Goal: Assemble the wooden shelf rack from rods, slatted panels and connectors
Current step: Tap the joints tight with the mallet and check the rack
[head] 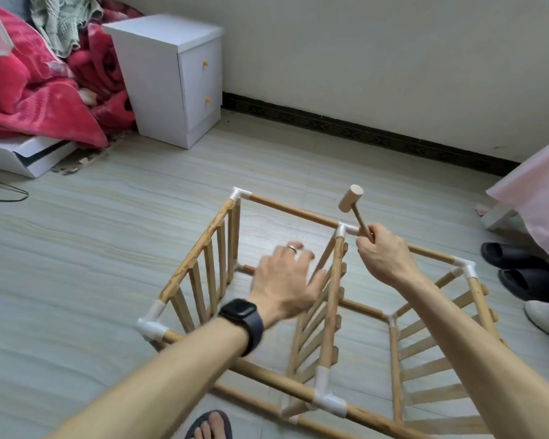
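The wooden shelf rack (200, 258) lies on its side on the floor, its rods joined by white connectors. Three slatted panels stand upright in it: left, middle (325, 312) and right (431, 350). My right hand (384, 258) grips the handle of a small wooden mallet (351, 198), whose head is raised above the white T connector (344, 230) on the far top rod. My left hand (286, 280), with a ring and a black watch on the wrist, hovers with spread fingers beside the middle panel's top rod; it looks blurred.
A white two-drawer cabinet (171, 77) stands at the back left beside red bedding (35, 87). Black slippers (517, 270) and a white shoe lie at the right under pink cloth (542, 198). My sandalled foot (211, 426) is at the bottom edge.
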The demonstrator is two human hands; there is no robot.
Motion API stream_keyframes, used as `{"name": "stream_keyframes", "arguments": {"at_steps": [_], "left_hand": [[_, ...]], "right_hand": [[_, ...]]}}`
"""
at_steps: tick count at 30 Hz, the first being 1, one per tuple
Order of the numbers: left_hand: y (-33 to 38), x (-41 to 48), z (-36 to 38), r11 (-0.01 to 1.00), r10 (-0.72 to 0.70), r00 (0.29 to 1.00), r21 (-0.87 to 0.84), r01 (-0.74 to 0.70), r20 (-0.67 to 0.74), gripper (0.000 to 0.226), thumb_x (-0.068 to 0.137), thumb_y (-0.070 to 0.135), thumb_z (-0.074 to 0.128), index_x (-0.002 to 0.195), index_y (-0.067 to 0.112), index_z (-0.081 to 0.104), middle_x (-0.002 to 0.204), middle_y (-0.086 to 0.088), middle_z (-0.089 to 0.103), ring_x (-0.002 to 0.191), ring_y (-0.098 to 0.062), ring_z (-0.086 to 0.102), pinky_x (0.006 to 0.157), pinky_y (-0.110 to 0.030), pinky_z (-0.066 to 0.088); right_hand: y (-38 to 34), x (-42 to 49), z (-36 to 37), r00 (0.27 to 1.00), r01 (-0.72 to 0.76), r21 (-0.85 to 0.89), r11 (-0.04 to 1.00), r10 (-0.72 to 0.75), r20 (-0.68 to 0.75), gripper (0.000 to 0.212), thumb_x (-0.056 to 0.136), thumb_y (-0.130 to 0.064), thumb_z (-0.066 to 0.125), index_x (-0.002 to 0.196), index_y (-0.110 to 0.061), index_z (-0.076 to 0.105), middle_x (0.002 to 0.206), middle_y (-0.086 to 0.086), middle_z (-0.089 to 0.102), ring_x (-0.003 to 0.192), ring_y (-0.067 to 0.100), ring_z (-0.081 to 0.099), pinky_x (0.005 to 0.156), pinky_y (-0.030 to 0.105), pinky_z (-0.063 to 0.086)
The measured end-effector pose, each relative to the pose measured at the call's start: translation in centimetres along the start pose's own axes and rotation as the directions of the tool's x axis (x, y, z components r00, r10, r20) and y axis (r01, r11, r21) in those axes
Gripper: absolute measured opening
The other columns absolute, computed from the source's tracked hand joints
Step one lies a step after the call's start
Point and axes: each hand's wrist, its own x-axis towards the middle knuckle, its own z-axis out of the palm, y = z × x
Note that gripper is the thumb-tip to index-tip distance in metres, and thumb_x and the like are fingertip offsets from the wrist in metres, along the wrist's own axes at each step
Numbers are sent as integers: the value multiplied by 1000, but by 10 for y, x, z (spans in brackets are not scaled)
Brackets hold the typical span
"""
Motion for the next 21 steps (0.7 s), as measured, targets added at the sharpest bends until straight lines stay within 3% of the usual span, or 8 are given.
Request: {"name": "stream_keyframes", "arguments": {"at_steps": [2, 4, 7, 9, 10, 12, 15, 21], "left_hand": [[-48, 6, -29, 970, -12, 991, 240, 44, -133, 55, 95, 50, 46, 142, 22, 43, 157, -7, 34, 140, -26, 35, 108, -47, 37], [-90, 7, -53, 899, -199, 969, 367, 240, -147, 67, 92, 46, 53, 148, 21, 27, 157, -11, 28, 141, -30, 31, 107, -49, 33], [-126, -2, -57, 832, -500, 866, 268, 485, -18, 55, 94, 46, 52, 139, 21, 31, 124, -10, 57, 110, -31, 57, 86, -44, 45], [-136, -9, -49, 810, -585, 806, 8, 587, 93, 28, 96, 40, 51, 117, 21, 46, 94, -2, 63, 85, -24, 62, 72, -37, 49], [-140, -9, -45, 797, -592, 799, -70, 600, 107, 21, 96, 37, 51, 110, 22, 48, 87, 0, 61, 77, -20, 60, 66, -35, 48], [-142, -8, -43, 826, -561, 826, -35, 563, 63, 16, 97, 36, 50, 104, 24, 46, 82, 2, 58, 70, -17, 56, 61, -33, 42], [-140, -7, -43, 835, -551, 835, 18, 551, 2, 16, 95, 33, 50, 103, 22, 42, 76, 2, 52, 65, -19, 51, 61, -33, 39], [-140, -4, -40, 843, -537, 843, 10, 537, -3, 14, 97, 30, 49, 104, 21, 41, 76, 1, 52, 68, -22, 52, 62, -35, 40]], "right_hand": [[-17, 0, 9, 995, 70, 107, 992, -77, 62, 10, 104, -21, 45, 106, -24, 54, 89, -2, 63, 77, 16, 59, 58, 25, 40], [-40, 0, 22, 982, 161, 186, 969, -177, 73, 11, 107, -24, 44, 111, -27, 54, 89, -3, 64, 76, 14, 59, 60, 26, 43], [-76, 6, 48, 966, 243, 121, 962, -252, 62, 20, 107, -42, 39, 114, -35, 57, 76, -4, 63, 64, 13, 56, 57, 35, 43], [-98, 14, 63, 968, 239, -40, 970, -235, 87, 34, 107, -45, 35, 102, -26, 63, 75, -6, 64, 66, 15, 57, 60, 34, 42], [-106, 18, 70, 971, 231, -108, 967, -221, 92, 38, 107, -42, 34, 99, -21, 64, 78, -4, 65, 71, 20, 59, 64, 35, 43], [-117, 26, 74, 976, 219, -186, 958, -217, 30, 40, 108, -36, 32, 90, -16, 62, 79, 3, 65, 72, 27, 59, 66, 38, 43], [-112, 30, 67, 952, 282, -12, 959, -281, -123, 42, 110, -33, 33, 79, -17, 56, 63, 3, 58, 55, 25, 53, 53, 33, 35], [-119, 39, 74, 903, 372, 230, 899, -292, -315, 30, 110, -24, 37, 109, -8, 62, 70, -6, 53, 56, 9, 45, 54, 26, 31]]}}
